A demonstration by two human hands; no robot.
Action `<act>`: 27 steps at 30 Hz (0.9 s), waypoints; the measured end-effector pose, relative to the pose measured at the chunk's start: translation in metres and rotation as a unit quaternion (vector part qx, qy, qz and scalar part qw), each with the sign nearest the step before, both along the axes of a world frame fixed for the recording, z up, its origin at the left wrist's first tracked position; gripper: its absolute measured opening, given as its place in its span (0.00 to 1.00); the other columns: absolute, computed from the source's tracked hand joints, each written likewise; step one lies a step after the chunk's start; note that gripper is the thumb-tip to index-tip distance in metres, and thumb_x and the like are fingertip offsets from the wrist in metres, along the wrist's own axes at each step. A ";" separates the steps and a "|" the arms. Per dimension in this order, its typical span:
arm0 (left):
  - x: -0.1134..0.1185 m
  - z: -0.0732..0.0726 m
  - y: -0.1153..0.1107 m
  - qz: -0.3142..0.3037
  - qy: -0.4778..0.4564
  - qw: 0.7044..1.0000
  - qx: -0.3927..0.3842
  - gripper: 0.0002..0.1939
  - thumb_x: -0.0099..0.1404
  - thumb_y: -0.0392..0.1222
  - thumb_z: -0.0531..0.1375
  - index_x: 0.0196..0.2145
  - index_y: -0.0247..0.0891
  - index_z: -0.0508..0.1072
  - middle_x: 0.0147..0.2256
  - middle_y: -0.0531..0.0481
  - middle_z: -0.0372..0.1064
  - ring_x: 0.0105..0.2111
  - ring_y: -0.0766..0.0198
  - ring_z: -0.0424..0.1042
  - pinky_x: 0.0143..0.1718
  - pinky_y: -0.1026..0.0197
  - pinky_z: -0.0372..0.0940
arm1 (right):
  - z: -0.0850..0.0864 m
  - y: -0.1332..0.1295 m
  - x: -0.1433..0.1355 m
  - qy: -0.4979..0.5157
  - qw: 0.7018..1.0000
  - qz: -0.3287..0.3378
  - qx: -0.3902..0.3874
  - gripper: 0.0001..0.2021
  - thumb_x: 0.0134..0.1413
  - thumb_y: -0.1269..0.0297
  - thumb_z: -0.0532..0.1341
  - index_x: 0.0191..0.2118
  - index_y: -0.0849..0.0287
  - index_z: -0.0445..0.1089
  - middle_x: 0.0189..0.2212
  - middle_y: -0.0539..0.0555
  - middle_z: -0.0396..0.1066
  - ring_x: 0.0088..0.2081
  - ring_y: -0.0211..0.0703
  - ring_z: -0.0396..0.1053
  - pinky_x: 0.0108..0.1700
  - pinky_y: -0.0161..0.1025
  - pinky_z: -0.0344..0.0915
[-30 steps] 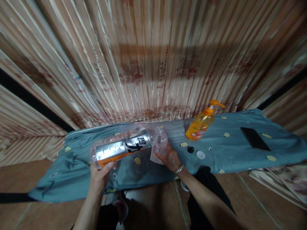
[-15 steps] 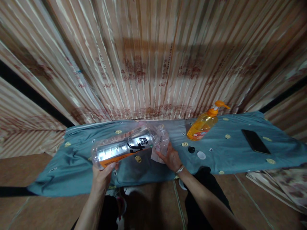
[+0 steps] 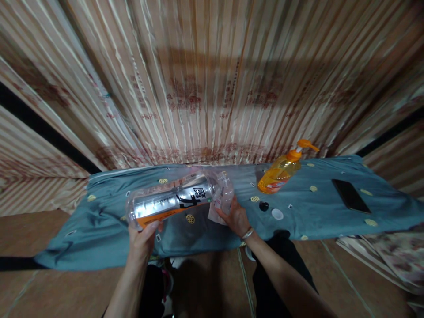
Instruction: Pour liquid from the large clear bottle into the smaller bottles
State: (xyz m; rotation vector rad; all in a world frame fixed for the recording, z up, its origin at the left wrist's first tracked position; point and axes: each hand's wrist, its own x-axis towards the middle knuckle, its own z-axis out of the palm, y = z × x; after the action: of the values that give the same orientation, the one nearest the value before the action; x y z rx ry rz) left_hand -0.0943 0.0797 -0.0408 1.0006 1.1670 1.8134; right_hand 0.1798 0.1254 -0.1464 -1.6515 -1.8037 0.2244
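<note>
A large clear plastic bottle (image 3: pixel 172 199) with a silver and orange label lies on its side in my left hand (image 3: pixel 143 238), whose fingers close round its base end. Its neck points right, up against a small clear plastic container (image 3: pixel 226 189). My right hand (image 3: pixel 237 218) grips that container, along with a piece of pale paper or tissue (image 3: pixel 216 215) under it. Whether the two mouths touch I cannot tell, since the clear plastic overlaps. To the right of my right hand lie a small black cap (image 3: pixel 264 206) and a round white lid (image 3: pixel 277 214).
A teal cloth with pineapple prints (image 3: pixel 185 240) covers the narrow table. On it, an orange pump bottle (image 3: pixel 277 177) stands back right and a dark phone (image 3: pixel 351 196) lies farther right. A striped curtain (image 3: pixel 205 88) hangs close behind the table.
Both hands keep their grips in nearly the same places. The label's dark lettering sits slightly differently, and the whole view has shifted a little.
</note>
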 end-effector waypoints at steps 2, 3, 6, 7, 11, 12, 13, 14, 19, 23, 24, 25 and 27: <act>0.002 0.001 0.001 0.004 -0.011 1.000 0.008 0.21 0.40 0.51 0.75 0.26 0.35 0.74 0.19 0.50 0.66 0.17 0.67 0.60 0.15 0.66 0.55 | 0.000 0.000 0.000 -0.002 1.000 -0.004 0.006 0.37 0.53 0.54 0.69 0.62 0.72 0.61 0.43 0.68 0.81 0.40 0.61 0.82 0.41 0.49 0.79; 0.003 0.002 0.001 0.009 -0.018 1.000 0.010 0.21 0.39 0.51 0.75 0.26 0.35 0.75 0.19 0.50 0.66 0.17 0.68 0.60 0.15 0.66 0.55 | 0.000 0.000 -0.001 -0.001 1.000 -0.005 0.008 0.37 0.52 0.54 0.69 0.62 0.72 0.61 0.43 0.68 0.81 0.41 0.62 0.82 0.41 0.49 0.79; 0.006 0.006 0.001 0.020 -0.036 0.999 0.010 0.21 0.38 0.48 0.75 0.27 0.36 0.74 0.20 0.51 0.66 0.17 0.68 0.60 0.15 0.67 0.55 | 0.000 0.000 -0.001 0.004 1.000 0.005 0.011 0.37 0.53 0.54 0.69 0.62 0.71 0.61 0.43 0.67 0.81 0.41 0.61 0.82 0.41 0.50 0.80; 0.007 0.008 0.001 0.021 -0.038 0.999 0.009 0.21 0.38 0.48 0.75 0.28 0.37 0.74 0.20 0.52 0.66 0.17 0.68 0.60 0.15 0.67 0.55 | -0.001 0.000 -0.001 0.003 1.000 0.006 0.013 0.36 0.53 0.55 0.69 0.62 0.70 0.61 0.43 0.67 0.81 0.41 0.61 0.82 0.41 0.50 0.80; 0.006 0.008 0.001 0.024 -0.047 0.999 0.009 0.21 0.39 0.46 0.74 0.31 0.39 0.74 0.22 0.53 0.68 0.18 0.68 0.61 0.15 0.66 0.55 | -0.003 0.001 0.000 -0.005 1.000 0.003 0.023 0.35 0.54 0.53 0.68 0.61 0.69 0.61 0.42 0.66 0.81 0.40 0.61 0.82 0.40 0.51 0.79; 0.005 0.007 0.001 0.022 -0.052 0.998 0.004 0.21 0.39 0.45 0.74 0.31 0.39 0.74 0.23 0.52 0.69 0.18 0.68 0.62 0.15 0.66 0.55 | -0.003 0.001 0.000 -0.006 1.000 0.005 0.025 0.34 0.55 0.53 0.67 0.61 0.69 0.61 0.41 0.66 0.81 0.40 0.61 0.82 0.39 0.50 0.79; 0.004 0.006 0.002 0.018 -0.057 0.998 0.001 0.22 0.39 0.44 0.74 0.32 0.39 0.74 0.24 0.52 0.70 0.19 0.67 0.63 0.16 0.66 0.56 | -0.004 0.001 0.001 -0.008 1.000 0.007 0.026 0.33 0.56 0.52 0.66 0.60 0.69 0.62 0.41 0.66 0.81 0.40 0.60 0.82 0.39 0.50 0.79; 0.002 0.004 0.002 0.011 -0.061 0.998 -0.002 0.22 0.39 0.43 0.75 0.32 0.39 0.74 0.25 0.52 0.70 0.20 0.67 0.63 0.16 0.66 0.57 | -0.004 0.001 0.001 -0.011 1.000 0.008 0.028 0.33 0.57 0.52 0.66 0.60 0.70 0.62 0.40 0.66 0.81 0.40 0.60 0.82 0.40 0.49 0.79; 0.002 0.002 0.002 -0.006 -0.083 0.996 0.017 0.21 0.39 0.40 0.75 0.32 0.39 0.75 0.26 0.52 0.71 0.20 0.68 0.63 0.17 0.67 0.55 | -0.005 0.001 0.001 -0.031 0.998 0.010 0.053 0.33 0.60 0.51 0.63 0.60 0.76 0.61 0.41 0.71 0.81 0.40 0.63 0.82 0.40 0.52 0.79; 0.006 0.004 0.003 0.010 -0.089 0.996 0.023 0.20 0.39 0.42 0.75 0.30 0.37 0.77 0.22 0.52 0.70 0.19 0.68 0.63 0.16 0.67 0.53 | -0.004 0.000 0.002 -0.023 0.999 0.017 0.047 0.36 0.59 0.52 0.65 0.62 0.77 0.59 0.42 0.71 0.80 0.41 0.62 0.82 0.42 0.51 0.79; 0.007 0.005 0.003 0.011 -0.089 0.996 0.019 0.19 0.38 0.42 0.75 0.30 0.37 0.77 0.22 0.52 0.70 0.19 0.68 0.63 0.16 0.67 0.53 | -0.004 0.000 0.002 -0.017 0.999 0.018 0.042 0.36 0.58 0.52 0.66 0.62 0.75 0.60 0.43 0.71 0.80 0.41 0.62 0.82 0.42 0.51 0.79; 0.007 0.005 0.003 0.013 -0.090 0.996 0.017 0.19 0.38 0.42 0.75 0.30 0.38 0.77 0.22 0.53 0.70 0.19 0.68 0.63 0.16 0.68 0.54 | -0.004 0.000 0.002 -0.011 0.999 0.018 0.037 0.36 0.58 0.52 0.66 0.62 0.74 0.60 0.43 0.70 0.80 0.42 0.62 0.82 0.42 0.52 0.79; 0.008 0.005 0.002 0.017 -0.091 0.996 0.016 0.19 0.38 0.42 0.75 0.30 0.38 0.77 0.22 0.53 0.69 0.19 0.68 0.63 0.16 0.68 0.54 | -0.003 0.000 0.002 -0.002 1.000 0.015 0.028 0.35 0.58 0.52 0.66 0.63 0.71 0.60 0.45 0.70 0.80 0.44 0.61 0.82 0.44 0.53 0.79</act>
State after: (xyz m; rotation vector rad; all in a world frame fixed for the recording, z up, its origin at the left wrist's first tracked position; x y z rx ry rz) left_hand -0.0867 0.0817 -0.0353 0.8188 1.0525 1.9127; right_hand 0.1814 0.1252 -0.1495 -1.5887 -1.8216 0.1827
